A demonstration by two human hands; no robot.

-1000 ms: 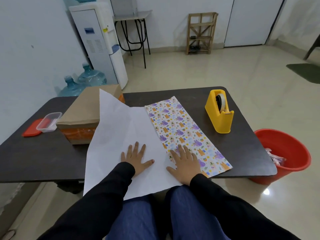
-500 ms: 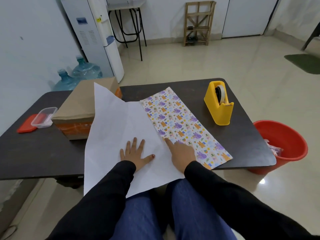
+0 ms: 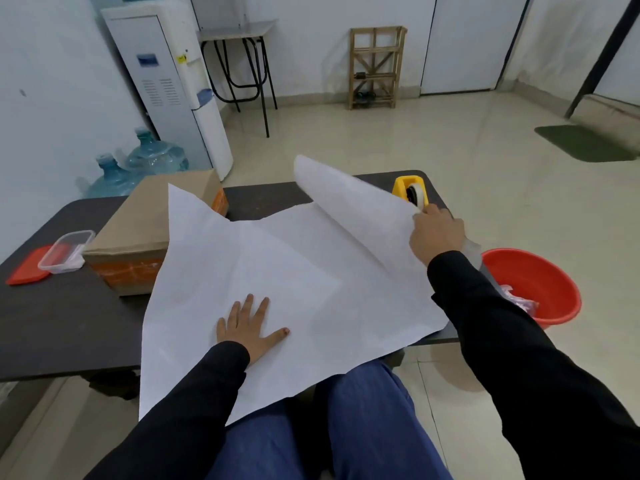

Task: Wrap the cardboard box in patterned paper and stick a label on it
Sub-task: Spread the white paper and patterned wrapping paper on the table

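Pressing paper [image 3: 294,271] flat with spread left hand [image 3: 249,327]; pinching its lifted edge in right hand [image 3: 436,233]. Light, floppy, easily creased (white side up): best held by edges.

At the left edge of the dark surface [image 3: 52,323], a clear plastic container [image 3: 65,251] rests partly on a red lid [image 3: 24,273]. Off the right edge, a red bucket [image 3: 540,271] stands on the floor. Beyond the far edge are a white water dispenser [image 3: 166,81], two blue water jugs [image 3: 152,159], a wooden rack [image 3: 375,67] and a green mat [image 3: 585,143].
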